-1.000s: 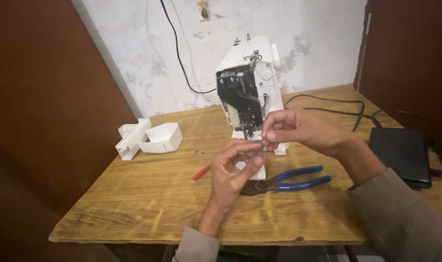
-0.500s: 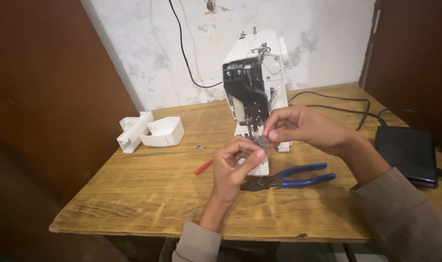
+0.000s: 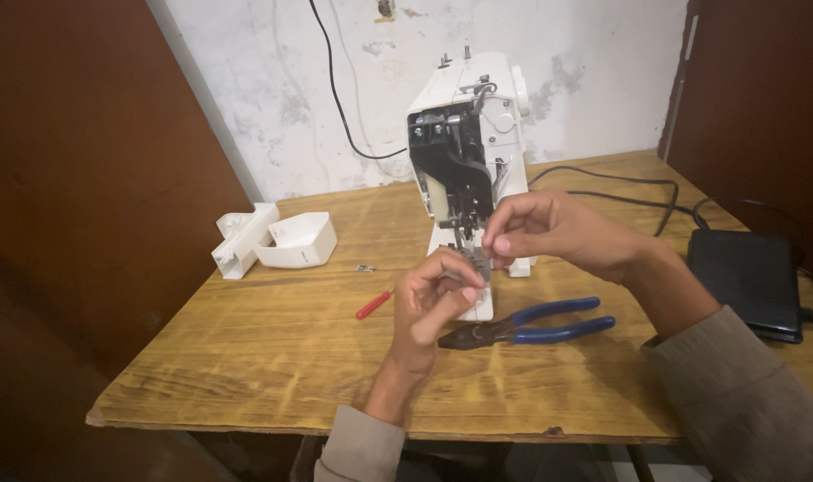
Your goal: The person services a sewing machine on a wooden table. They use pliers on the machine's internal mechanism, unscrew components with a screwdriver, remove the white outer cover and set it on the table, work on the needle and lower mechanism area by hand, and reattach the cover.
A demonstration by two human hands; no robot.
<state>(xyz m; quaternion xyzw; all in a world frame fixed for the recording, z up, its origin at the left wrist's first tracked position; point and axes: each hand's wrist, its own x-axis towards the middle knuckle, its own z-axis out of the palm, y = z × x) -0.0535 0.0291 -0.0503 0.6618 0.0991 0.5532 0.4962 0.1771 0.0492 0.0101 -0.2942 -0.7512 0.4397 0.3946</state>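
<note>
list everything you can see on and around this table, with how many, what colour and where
sewing machine: 1, white, end cover off, table back centre
small metal part: 1, grey, pinched between both hands by the machine's base
pliers: 1, blue handles, table, right of left hand
screwdriver: 1, red handle, table, left of hands
plastic covers: 2, white, table left
small screw: 1, metal, near covers
foot pedal: 1, black, table right
cables: black, behind machine
table: 1, wooden
left hand: 1
right hand: 1
</note>
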